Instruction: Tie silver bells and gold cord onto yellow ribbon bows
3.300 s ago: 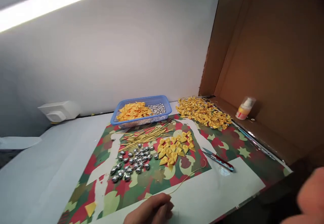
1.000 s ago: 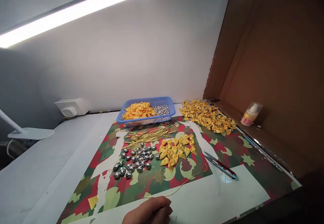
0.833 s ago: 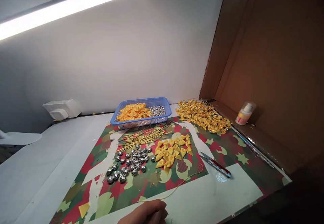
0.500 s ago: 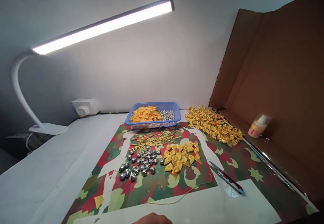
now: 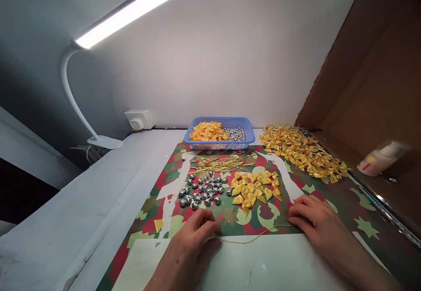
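A thin gold cord (image 5: 248, 242) sags between my two hands at the near edge of the patterned sheet. My left hand (image 5: 194, 242) is closed, thumb and index finger pinching the cord's left end. At the other end my right hand (image 5: 315, 218) has its fingertips pressed together on the cord. Loose silver jingle bells (image 5: 207, 190) lie just beyond my left hand. Yellow ribbon bows (image 5: 256, 188) are laid out between the bells and my right hand. The scissors-like tool seen earlier is hidden, apparently under my right hand.
A blue basket (image 5: 219, 145) at the back holds yellow bows and small silver bells. Gold cords (image 5: 220, 163) lie before it. Finished-looking gold bows (image 5: 302, 152) are heaped right. A pump bottle (image 5: 378, 161) leans by the cardboard wall (image 5: 371, 76). A lamp (image 5: 70, 80) stands left.
Both hands have come into view over the near edge and taken hold of the cord's ends. The camera view has shifted, so the tabletop things appear farther right and higher.
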The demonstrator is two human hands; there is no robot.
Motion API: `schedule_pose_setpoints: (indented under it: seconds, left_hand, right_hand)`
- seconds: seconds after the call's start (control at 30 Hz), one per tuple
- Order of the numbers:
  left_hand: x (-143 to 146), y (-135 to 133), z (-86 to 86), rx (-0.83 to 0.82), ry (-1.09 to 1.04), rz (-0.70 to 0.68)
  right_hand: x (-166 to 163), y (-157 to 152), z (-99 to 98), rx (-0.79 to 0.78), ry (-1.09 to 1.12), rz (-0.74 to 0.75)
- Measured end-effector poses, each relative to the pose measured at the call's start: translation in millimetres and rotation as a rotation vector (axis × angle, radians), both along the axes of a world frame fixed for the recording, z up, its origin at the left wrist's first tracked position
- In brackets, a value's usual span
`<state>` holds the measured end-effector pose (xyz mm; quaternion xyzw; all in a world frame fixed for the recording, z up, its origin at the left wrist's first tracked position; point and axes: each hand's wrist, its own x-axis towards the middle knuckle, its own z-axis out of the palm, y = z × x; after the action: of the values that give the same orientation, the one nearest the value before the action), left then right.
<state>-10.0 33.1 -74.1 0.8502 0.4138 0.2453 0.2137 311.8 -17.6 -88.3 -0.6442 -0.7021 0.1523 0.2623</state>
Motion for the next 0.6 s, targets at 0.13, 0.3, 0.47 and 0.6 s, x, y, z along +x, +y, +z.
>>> schedule_pose_setpoints:
  seconds: [0.13, 0.3, 0.47, 0.6]
  left_hand:
    - [7.2, 2.0, 0.4, 0.009, 0.01, -0.019]
    - [4.8, -5.3, 3.0, 0.01, 0.022, 0.032]
    - [1.1, -13.8, 10.8, 0.101, -0.034, 0.008]
    - [10.3, -23.4, 25.6, 0.191, -0.079, -0.103]
  right_hand:
    - [-9.6, -7.6, 1.4, 0.056, 0.08, -0.023]
    - [-18.2, -19.1, 12.5, 0.093, 0.59, -0.231]
    - [-34.5, -21.6, 23.7, 0.137, 0.864, -0.261]
    - [-79.8, -25.4, 30.1, -0.073, 0.65, -0.09]
